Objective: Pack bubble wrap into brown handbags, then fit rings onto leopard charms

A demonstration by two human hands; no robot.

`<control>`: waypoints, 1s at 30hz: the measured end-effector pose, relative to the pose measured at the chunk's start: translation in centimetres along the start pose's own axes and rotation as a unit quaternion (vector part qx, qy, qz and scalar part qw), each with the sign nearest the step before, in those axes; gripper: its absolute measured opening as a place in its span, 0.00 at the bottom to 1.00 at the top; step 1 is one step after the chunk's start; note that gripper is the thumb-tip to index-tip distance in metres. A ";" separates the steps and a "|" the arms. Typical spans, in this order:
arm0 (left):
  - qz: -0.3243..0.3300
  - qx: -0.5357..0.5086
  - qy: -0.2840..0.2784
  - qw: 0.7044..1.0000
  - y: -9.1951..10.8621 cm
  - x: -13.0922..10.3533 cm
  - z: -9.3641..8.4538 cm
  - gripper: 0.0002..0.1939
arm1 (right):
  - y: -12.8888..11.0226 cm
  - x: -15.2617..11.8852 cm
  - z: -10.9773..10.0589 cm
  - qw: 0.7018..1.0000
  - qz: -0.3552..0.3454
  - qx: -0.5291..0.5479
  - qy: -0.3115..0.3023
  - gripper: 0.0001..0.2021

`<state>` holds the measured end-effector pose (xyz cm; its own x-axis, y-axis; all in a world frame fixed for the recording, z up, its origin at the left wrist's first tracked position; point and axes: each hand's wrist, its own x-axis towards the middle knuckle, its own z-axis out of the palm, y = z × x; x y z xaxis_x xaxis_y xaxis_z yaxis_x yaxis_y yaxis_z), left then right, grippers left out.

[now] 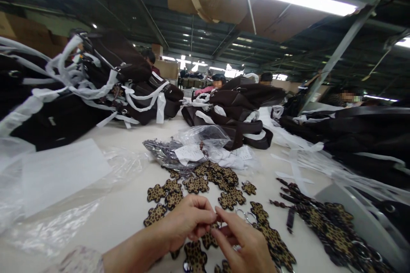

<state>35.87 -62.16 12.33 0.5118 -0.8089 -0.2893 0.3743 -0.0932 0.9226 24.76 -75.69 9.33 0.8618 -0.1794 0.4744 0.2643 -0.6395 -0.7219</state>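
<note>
My left hand [188,219] and my right hand [245,241] meet at the fingertips low in the middle of the head view. Both are closed in a pinch on something small that the fingers mostly hide. Leopard-print flower-shaped pieces [196,184] lie around and beneath the hands, some overlapping. Metal rings [250,217] show just beyond my right hand. Another heap of leopard pieces [333,230] with dark beaded straps lies to the right.
Clear plastic bags [205,136] with a white label [189,153] lie ahead. Dark bags with white-wrapped straps are piled at left [128,59], centre [230,102] and right [368,132]. Plastic sheeting [64,222] covers the left side. Other people sit farther back.
</note>
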 end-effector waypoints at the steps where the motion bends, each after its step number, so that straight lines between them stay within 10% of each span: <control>1: -0.009 -0.006 -0.004 1.000 0.0 0.0 0.0 0.09 | 0.0 -0.1 0.1 1.000 -0.011 -0.011 0.008 0.16; 5: -0.017 -0.021 -0.012 1.000 0.1 -0.1 0.1 0.10 | -0.2 -0.2 0.8 0.995 -0.041 -0.046 0.074 0.14; 14: 0.007 0.134 0.000 0.991 -0.3 0.6 -0.9 0.08 | 0.3 0.4 -0.7 0.980 -0.064 -0.186 -0.025 0.15; 18: 0.146 0.425 0.102 0.888 0.5 0.7 -3.2 0.11 | 0.9 0.6 -1.0 0.974 -0.060 -0.219 0.003 0.14; 23: 0.193 0.552 0.168 0.794 2.2 0.6 -4.7 0.14 | 2.7 0.5 -1.0 0.974 -0.075 -0.209 0.043 0.14; 30: 0.098 0.657 0.038 0.747 -0.5 0.0 1.3 0.20 | 3.0 0.9 -2.3 0.975 -0.040 -0.208 0.060 0.15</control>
<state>34.69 -62.89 12.19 0.5182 -0.8512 -0.0836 -0.7694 -0.5066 0.3891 25.31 -79.49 8.70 0.7818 -0.1876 0.5946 0.1075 -0.8988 -0.4250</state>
